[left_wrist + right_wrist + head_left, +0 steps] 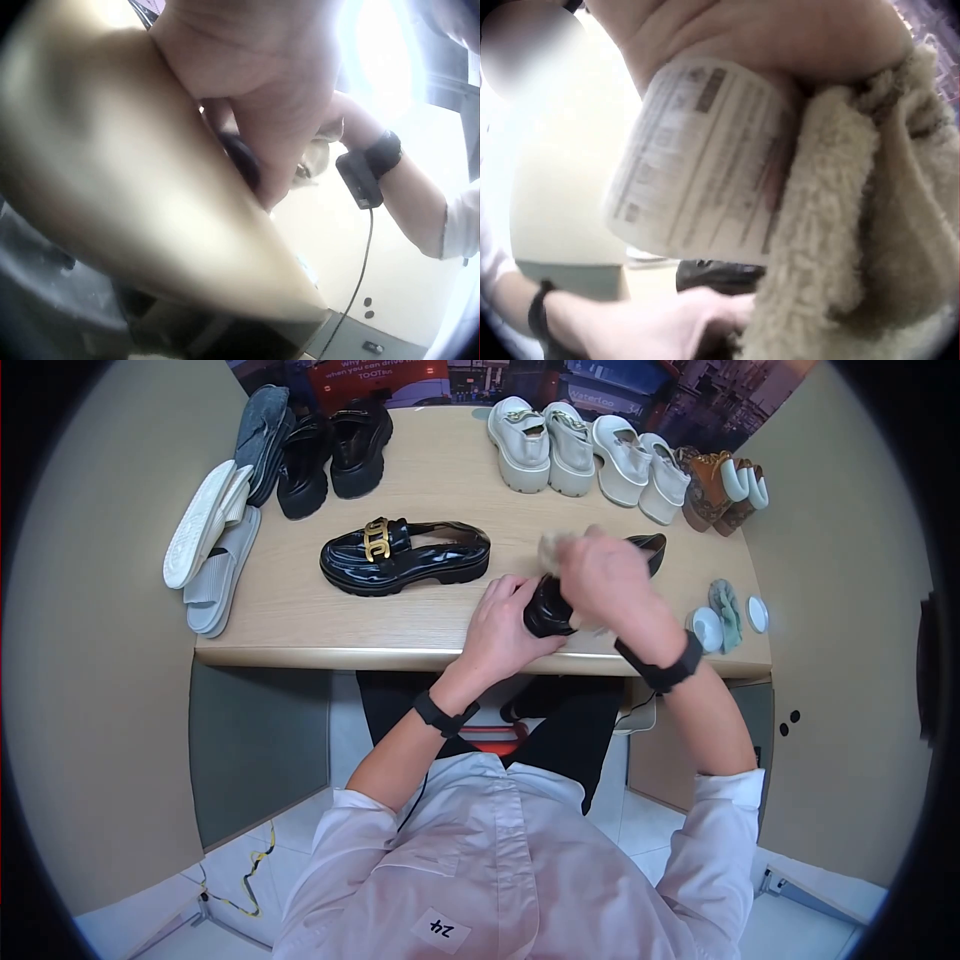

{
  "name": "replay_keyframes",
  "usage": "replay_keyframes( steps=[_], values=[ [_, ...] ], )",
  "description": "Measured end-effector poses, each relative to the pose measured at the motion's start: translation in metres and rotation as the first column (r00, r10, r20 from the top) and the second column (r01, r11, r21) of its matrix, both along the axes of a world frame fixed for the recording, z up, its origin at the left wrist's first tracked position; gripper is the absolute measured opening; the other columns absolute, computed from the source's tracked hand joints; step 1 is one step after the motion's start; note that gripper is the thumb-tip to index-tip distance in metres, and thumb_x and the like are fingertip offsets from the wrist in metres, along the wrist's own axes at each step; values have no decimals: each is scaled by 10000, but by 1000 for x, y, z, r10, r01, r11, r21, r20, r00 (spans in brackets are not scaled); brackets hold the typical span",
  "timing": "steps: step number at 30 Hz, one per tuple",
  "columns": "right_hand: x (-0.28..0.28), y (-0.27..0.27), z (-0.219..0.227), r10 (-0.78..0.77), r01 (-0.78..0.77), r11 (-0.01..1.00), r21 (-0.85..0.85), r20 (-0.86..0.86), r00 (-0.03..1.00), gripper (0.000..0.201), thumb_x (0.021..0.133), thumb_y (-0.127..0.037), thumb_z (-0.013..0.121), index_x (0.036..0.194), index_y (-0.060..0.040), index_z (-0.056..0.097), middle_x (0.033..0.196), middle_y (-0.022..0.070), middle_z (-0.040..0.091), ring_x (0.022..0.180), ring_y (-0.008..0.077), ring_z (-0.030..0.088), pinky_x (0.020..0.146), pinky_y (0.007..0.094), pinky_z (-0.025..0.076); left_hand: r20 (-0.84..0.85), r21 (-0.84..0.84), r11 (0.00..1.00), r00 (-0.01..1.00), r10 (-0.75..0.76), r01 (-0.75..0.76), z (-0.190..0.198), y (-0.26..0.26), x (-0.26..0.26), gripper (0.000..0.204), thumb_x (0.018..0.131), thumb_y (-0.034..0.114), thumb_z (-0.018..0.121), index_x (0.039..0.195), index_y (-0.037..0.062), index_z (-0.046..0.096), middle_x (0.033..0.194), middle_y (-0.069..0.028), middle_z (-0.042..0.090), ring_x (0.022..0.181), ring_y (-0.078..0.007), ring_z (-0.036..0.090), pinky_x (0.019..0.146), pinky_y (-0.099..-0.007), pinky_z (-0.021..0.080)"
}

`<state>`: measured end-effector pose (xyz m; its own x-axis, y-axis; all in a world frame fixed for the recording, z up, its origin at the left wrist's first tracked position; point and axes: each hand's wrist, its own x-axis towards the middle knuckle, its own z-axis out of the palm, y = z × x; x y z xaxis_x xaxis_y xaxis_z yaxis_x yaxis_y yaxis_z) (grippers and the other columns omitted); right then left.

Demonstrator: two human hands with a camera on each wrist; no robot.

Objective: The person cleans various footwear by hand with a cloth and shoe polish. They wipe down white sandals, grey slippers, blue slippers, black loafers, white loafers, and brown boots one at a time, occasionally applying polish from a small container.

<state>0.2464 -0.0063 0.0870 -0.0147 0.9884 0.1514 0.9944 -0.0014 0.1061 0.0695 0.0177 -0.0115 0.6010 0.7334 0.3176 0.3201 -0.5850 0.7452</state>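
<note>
On the table, a shiny black loafer (546, 610) lies near the front edge, its toe toward the left and its back rim showing beyond the right hand. My left hand (500, 628) grips it around the toe. Blurred above the shoe, my right hand (607, 582) holds a beige fluffy cloth (810, 217) bunched under the palm. A white printed label (705, 165) hangs beside the cloth in the right wrist view. Much of the shoe is hidden by both hands. To the left stands a matching black loafer (405, 555) with a gold chain buckle.
White chunky shoes (570, 450) and brown boots (720, 485) line the back right. Black shoes (335, 455), a grey shoe (262, 440) and pale slides (215, 550) stand at the left. A green cloth (725, 615) lies by a round white dish (705, 628) at the right.
</note>
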Motion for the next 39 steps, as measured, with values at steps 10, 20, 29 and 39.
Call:
replay_keyframes(
  steps=[10, 20, 29, 39],
  values=[
    [-13, -68, 18, 121, -118, 993, 28, -179, 976, 151, 915, -168, 697, 934, -26, 743, 896, 262, 704, 800, 367, 756, 643, 483, 592, 20, 11, 1000, 1000, 15, -15, 1, -3, 1, 845, 681, 325, 997, 1386, -25, 687, 1276, -174, 657, 1245, -371, 628, 1088, -443, 529],
    [-15, -35, 4, 163, -144, 986, -83, 311, 936, 143, 881, -218, 726, 912, -88, 779, 904, 141, 723, 791, 262, 740, 612, 399, 578, 26, 26, 1000, 1000, -7, 6, -1, -3, 0, 884, 688, 321, 999, 1427, -27, 662, 1279, -178, 659, 1238, -369, 629, 1087, -439, 522],
    [127, -29, 97, -267, 349, 929, 123, -428, 863, 413, 1034, -336, 611, 1323, -98, 785, 1154, 269, 783, 1115, 448, 752, 995, 488, 587, -1, -22, 991, 991, -132, 132, 4, 14, -13, 889, 705, 298, 969, 1453, -49, 635, 1327, -200, 634, 1273, -383, 606, 1130, -443, 506],
    [191, -53, 6, -381, 295, 924, -245, -503, 776, 424, 994, -258, 555, 1303, -105, 801, 1015, 226, 804, 896, 380, 773, 904, 435, 602, -188, 56, 986, 968, 168, -160, 17, -11, -10, 828, 795, 221, 951, 1490, -55, 594, 1249, -191, 683, 1172, -333, 684, 1030, -426, 565]
  ],
)
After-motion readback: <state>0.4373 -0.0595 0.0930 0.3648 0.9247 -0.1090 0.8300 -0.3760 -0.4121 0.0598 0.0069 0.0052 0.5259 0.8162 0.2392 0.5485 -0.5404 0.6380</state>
